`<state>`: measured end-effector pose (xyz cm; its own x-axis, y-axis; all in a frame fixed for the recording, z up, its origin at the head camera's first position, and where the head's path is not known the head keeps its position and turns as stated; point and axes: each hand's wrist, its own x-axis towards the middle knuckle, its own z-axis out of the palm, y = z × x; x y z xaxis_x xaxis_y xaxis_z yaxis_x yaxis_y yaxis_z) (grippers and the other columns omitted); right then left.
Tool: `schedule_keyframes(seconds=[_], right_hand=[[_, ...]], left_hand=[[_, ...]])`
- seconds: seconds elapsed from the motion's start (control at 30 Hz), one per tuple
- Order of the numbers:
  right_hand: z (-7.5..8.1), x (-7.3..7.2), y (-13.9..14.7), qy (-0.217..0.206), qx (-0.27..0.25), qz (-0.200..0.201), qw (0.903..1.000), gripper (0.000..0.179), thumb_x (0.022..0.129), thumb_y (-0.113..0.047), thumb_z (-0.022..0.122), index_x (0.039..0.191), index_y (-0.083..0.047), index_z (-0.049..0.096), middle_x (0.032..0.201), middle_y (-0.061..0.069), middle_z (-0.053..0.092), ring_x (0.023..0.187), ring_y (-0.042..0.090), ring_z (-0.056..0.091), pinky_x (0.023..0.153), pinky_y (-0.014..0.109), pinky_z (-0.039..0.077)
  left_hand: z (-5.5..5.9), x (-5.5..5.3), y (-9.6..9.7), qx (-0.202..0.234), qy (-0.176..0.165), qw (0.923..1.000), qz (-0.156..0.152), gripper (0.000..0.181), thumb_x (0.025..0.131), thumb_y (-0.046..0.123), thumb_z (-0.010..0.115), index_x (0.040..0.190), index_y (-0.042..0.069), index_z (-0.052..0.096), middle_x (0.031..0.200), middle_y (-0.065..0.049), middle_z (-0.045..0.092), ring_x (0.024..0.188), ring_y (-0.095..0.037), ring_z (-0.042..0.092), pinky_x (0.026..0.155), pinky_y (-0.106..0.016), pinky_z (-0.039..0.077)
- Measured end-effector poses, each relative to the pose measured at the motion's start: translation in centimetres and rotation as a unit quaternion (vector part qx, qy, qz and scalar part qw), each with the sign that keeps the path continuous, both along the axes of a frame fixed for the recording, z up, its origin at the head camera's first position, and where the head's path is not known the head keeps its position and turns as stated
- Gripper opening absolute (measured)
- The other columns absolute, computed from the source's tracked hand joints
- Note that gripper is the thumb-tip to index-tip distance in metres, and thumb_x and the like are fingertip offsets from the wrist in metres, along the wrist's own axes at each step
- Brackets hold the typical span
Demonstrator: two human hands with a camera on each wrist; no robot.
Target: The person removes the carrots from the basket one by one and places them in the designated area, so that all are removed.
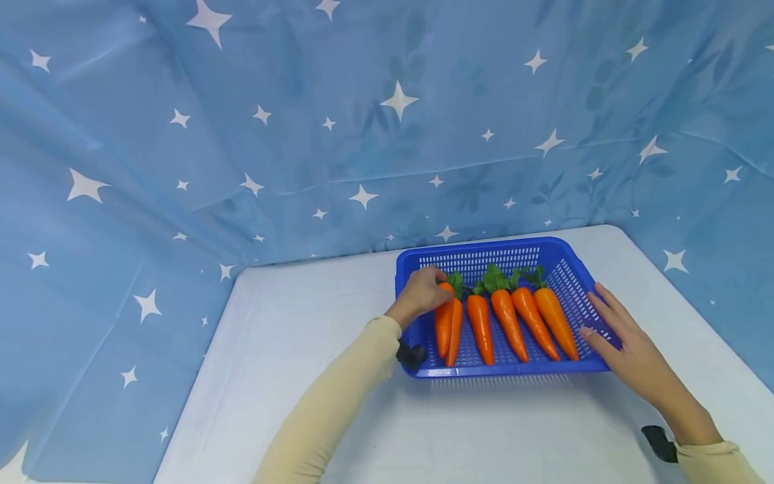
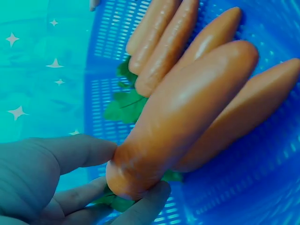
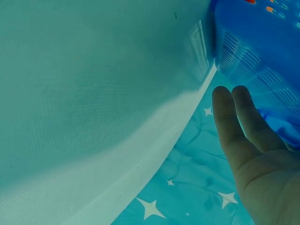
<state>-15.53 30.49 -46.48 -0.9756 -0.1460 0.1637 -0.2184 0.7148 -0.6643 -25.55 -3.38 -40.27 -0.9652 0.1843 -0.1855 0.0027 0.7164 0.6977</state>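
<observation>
In the head view, my left hand (image 1: 423,290) is over the left end of a blue plastic basket (image 1: 484,371). Its thumb and fingers pinch the leafy top end of an orange carrot (image 1: 444,326). The left wrist view shows this carrot (image 2: 183,112) large, above another carrot (image 2: 243,122), with green leaves partly hidden behind the fingers. Several other carrots (image 1: 509,324) lie side by side in the basket, leaves toward the back. My right hand (image 1: 629,349) is at the basket's right side with fingers extended; in the right wrist view its straight fingers (image 3: 227,122) are beside the basket wall.
The basket stands on a table with a white cloth (image 1: 314,323), toward the back right. Blue curtains (image 1: 302,148) with white stars hang behind and around the table. A black strap piece (image 1: 414,355) is at the left wrist, another (image 1: 659,444) at the right.
</observation>
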Motion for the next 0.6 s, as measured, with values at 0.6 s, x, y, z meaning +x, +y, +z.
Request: schedule_keyframes(seconds=[0.6], right_hand=[[-0.2, 0.0, 0.1, -0.003, -0.005, 0.004, 1.0000, 0.072, 0.100, -0.030, 0.052, 0.158, -0.016, 0.013, 0.164, 0.011, -0.002, 0.145, 0.050, 0.003, 0.093, 0.082, 0.013]], left_hand=[[3.8, -0.5, -3.5, 0.050, 0.026, 0.9984, 0.002, 0.046, 0.087, 0.024, 0.067, 0.131, 0.011, 0.061, 0.157, -0.003, 0.034, 0.140, -0.029, 0.035, 0.105, -0.047, 0.042]])
